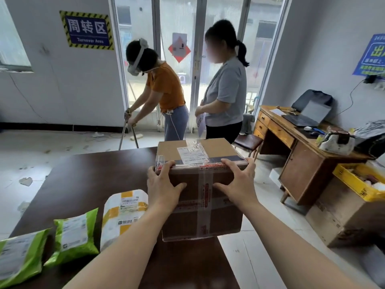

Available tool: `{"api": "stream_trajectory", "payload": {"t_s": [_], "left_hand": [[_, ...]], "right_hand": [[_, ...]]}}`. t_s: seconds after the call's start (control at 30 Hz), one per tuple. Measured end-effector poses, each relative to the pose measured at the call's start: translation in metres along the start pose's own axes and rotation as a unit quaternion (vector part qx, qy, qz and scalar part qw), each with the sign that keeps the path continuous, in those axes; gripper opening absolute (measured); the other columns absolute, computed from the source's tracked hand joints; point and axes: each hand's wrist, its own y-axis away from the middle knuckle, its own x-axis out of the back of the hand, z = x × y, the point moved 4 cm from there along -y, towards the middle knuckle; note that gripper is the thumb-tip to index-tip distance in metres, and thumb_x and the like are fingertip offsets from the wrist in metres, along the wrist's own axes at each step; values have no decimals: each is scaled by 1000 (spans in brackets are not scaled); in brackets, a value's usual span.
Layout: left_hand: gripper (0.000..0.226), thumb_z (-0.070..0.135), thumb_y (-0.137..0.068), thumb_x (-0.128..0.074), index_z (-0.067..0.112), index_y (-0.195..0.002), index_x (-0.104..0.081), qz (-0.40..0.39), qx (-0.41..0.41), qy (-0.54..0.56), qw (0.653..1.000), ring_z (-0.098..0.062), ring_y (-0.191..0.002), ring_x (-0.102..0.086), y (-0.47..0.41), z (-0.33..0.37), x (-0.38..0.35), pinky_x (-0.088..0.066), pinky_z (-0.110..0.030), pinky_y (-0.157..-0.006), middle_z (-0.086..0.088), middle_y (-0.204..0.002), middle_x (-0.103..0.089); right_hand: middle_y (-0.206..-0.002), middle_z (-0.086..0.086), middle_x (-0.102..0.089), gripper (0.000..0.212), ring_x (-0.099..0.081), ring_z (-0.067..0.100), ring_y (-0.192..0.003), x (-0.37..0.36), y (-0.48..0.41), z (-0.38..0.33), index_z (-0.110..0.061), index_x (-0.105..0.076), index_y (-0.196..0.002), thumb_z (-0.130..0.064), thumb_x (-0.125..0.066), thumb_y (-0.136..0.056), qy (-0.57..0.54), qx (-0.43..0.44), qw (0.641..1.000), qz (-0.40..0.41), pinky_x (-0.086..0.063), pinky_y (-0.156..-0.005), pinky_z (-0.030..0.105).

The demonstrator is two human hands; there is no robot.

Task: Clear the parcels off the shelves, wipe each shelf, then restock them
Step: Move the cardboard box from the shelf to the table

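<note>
On the dark brown wooden table [83, 184], both hands clasp a taped brown cardboard box [200, 205]; the left hand [162, 188] and right hand [237, 184] curl over its top edge. Beside it lie a white-and-yellow plastic mailer [123, 213] and two green mailers [77, 234].

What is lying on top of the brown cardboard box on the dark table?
A white shipping label under clear tape, and both hands: left hand, right hand grip the brown cardboard box's near top edge. Its contents stay hidden.
</note>
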Motion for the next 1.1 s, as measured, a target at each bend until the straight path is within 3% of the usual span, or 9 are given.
{"api": "stream_trajectory", "payload": {"t_s": [0.53,0.9,1.1], "left_hand": [[67,32,-76,-77,39,-133,-42,1,87,-49,995,-32,-135,-29,26,-61,-50,-35,-46,-110,-10,-148,-20],[63,27,-77,-77,37,-126,-40,-10,108,-82,991,-35,-128,-36,26,-80,-59,-36,-43,-107,-8,-141,-16],[60,25,-80,-74,36,-126,-38,-23,122,-85,989,-37,-128,-35,31,-92,-64,-36,-46,-108,-9,-142,-15]], "right_hand": [[-150,0,-6,73,-16,28,-140,-81,17,57,-38,-48,-133,-34,-85,-69,-45,-19,995,-90,-28,-114,40],[-147,-1,-4,75,-15,31,-140,-111,17,67,-36,-49,-131,-24,-87,-67,-45,-30,993,-108,-25,-114,37],[-149,1,-6,74,-16,30,-141,-119,26,68,-38,-45,-131,-21,-84,-71,-26,-52,992,-115,-31,-115,44]]}}
